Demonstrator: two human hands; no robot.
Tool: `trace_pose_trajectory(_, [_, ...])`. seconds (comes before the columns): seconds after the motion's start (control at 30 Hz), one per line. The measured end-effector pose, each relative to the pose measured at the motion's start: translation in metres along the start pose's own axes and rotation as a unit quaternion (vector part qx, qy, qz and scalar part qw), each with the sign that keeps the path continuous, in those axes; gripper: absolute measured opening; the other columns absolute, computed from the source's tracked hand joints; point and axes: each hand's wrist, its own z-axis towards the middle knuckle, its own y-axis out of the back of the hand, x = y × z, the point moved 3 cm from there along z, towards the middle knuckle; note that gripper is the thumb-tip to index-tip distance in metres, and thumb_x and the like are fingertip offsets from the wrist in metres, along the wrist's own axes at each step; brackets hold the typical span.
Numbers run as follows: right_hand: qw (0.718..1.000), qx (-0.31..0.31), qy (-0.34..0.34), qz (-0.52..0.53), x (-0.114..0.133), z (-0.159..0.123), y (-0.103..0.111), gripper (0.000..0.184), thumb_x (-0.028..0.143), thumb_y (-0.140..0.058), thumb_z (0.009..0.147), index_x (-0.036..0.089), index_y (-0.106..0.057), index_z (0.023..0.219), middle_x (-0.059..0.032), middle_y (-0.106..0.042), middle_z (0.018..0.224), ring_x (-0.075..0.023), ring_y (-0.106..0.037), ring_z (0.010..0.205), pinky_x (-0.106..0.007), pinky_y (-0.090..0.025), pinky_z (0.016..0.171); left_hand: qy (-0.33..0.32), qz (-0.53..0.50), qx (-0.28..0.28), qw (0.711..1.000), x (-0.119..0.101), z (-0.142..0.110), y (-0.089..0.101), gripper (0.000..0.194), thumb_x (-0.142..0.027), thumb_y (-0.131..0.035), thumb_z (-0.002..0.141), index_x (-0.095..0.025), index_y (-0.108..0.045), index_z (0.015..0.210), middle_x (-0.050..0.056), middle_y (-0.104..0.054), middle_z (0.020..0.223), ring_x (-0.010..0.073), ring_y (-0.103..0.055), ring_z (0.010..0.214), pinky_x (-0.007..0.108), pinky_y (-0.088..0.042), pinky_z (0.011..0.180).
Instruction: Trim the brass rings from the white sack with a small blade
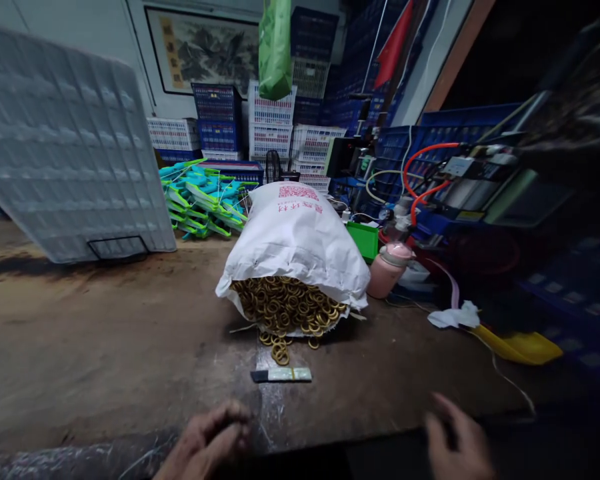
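An open white woven sack (300, 240) lies on its side on the table, its mouth facing me. Brass-coloured rings (290, 303) fill the mouth, and several have spilled onto the tabletop. Just in front of them lies a cutter knife (283, 375) with a pale handle and a dark end. At the near table edge is my left hand (210, 437), slightly blurred, fingers curled in against the thumb; I see nothing in it. My right hand (457, 440) is also blurred, lower right at the edge, with thumb and fingers apart and holding nothing. Neither hand touches the sack.
A translucent ribbed panel (70, 147) stands at left. Green and turquoise plastic pieces (205, 197) are heaped behind. To the right are a pink jar (390, 270), a pneumatic machine (467, 187) with red hoses, and a yellow scoop (520, 345). Stacked crates (271, 123) line the back.
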Motion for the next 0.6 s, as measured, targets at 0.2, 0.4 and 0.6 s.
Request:
trace_pose_trajectory(0.2, [0.937, 0.148, 0.309, 0.064, 0.163, -0.014, -0.068, 0.037, 0.012, -0.041, 0.08, 0.02, -0.049, 0.114, -0.009, -0.054, 0.108, -0.0225, -0.049, 0.101, -0.038, -0.041, 0.084, -0.242, 0.122, -0.175, 0.946, -0.034, 0.073, 0.006, 0.021, -0.032, -0.047, 0.078, -0.018, -0.062, 0.079, 0.001, -0.061, 0.072, 0.0155, -0.055, 0.07, 0.024, -0.042, 0.065])
trace_pose_trajectory(0.4, [0.934, 0.212, 0.285, 0.036, 0.188, -0.026, -0.105, 0.039, 0.009, -0.036, 0.08, 0.02, -0.047, 0.116, -0.0097, -0.056, 0.11, -0.0243, -0.049, 0.102, -0.042, -0.04, 0.084, -0.289, 0.235, -0.172, 0.912, -0.034, 0.107, -0.004, 0.019, -0.022, -0.041, 0.08, -0.016, -0.06, 0.08, 0.004, -0.062, 0.077, 0.0152, -0.057, 0.072, 0.025, -0.045, 0.069])
trace_pose_trajectory(0.6, [0.934, 0.205, 0.293, 0.014, 0.152, -0.042, -0.097, 0.037, 0.011, -0.033, 0.082, 0.023, -0.049, 0.113, -0.0072, -0.061, 0.101, -0.0224, -0.056, 0.091, -0.039, -0.042, 0.08, -0.263, 0.335, -0.153, 0.892, -0.031, 0.122, -0.016, 0.017, -0.023, -0.045, 0.079, -0.017, -0.06, 0.084, 0.007, -0.061, 0.082, 0.0191, -0.057, 0.075, 0.03, -0.044, 0.07])
